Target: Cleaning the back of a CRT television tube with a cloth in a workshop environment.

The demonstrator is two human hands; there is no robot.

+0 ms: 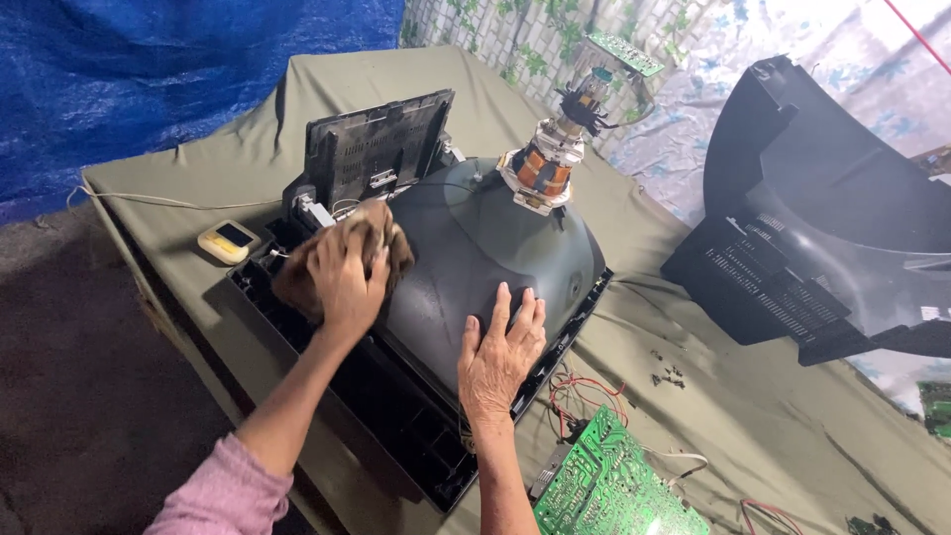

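A brown cloth (342,260) is pressed against the grey picture tube (475,248) by the left hand (345,280), just left of the frame's centre; the fingers are curled over the cloth and it is gripped. The right hand (500,352) is laid flat on the lower slope of the tube, below centre, fingers spread wide and nothing held. The tube is seated face down in a black front frame (396,426) on a table covered with an olive sheet (753,416). At the top of the tube, upper centre, a copper-wound yoke (543,170) is seen on the neck. A black panel (376,149) is stood upright behind the left hand. A small cream meter (228,241) is placed at the left, near the frame's corner. A green circuit board (609,490) is lying at the bottom centre, just beside the right forearm, with red wires (584,391) above it. A black back cover (822,218) is set at the right, well apart from the hands, and a few loose screws (669,374) are scattered between it and the tube.
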